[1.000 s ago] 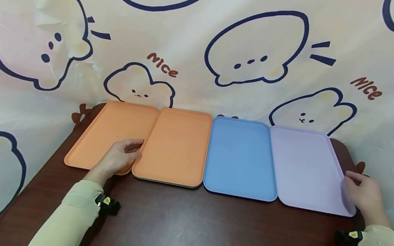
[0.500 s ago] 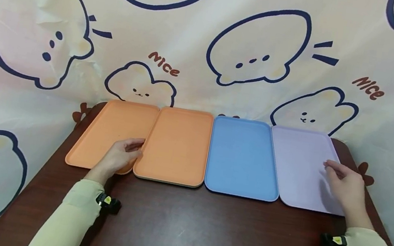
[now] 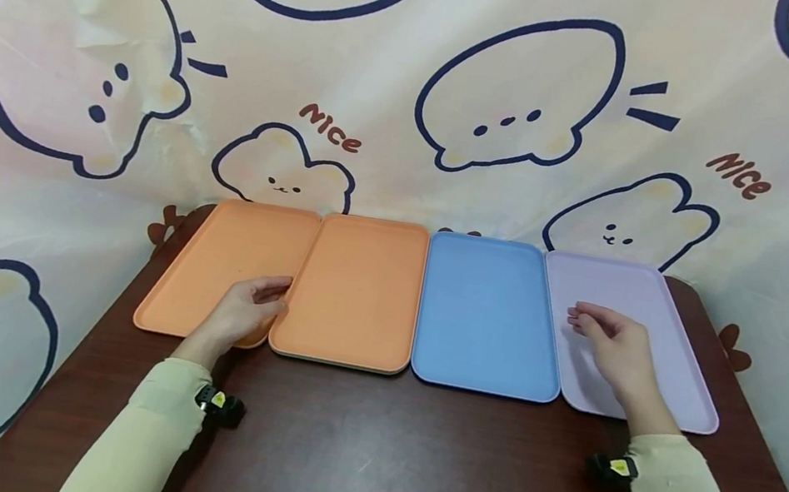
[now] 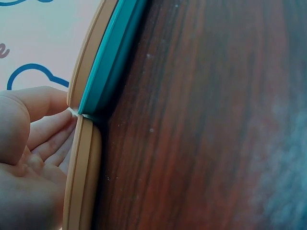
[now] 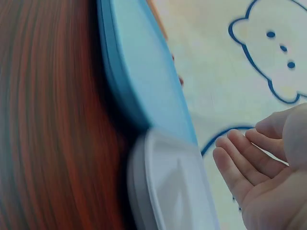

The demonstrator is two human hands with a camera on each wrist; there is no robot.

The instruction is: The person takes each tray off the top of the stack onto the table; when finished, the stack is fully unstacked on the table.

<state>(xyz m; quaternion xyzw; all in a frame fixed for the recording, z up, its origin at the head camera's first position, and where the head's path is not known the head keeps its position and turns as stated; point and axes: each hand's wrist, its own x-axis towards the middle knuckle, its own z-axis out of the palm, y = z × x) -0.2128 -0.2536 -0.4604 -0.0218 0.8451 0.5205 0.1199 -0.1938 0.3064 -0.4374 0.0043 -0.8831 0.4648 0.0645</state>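
Four flat trays would be several, lying side by side: an orange tray (image 3: 236, 245) at the far left, a second orange tray (image 3: 358, 291), a blue tray (image 3: 490, 318) and a light purple tray (image 3: 681, 387). A teal tray (image 4: 108, 67) lies under the second orange one in the left wrist view. My left hand (image 3: 237, 312) is over the first tray's right side, its thumb and fingertips touching the second tray's left edge. My right hand (image 3: 615, 348) hovers over the purple tray with nothing in it, fingers loosely extended towards the blue tray.
The dark brown wooden table (image 3: 379, 462) stretches in front of the trays. Behind it hangs a pale cloth (image 3: 388, 77) with cartoon figures, close to the trays' far edges.
My right hand has moved left from the purple tray's right edge to above that tray, near the blue one. The left hand and the trays stay in place.
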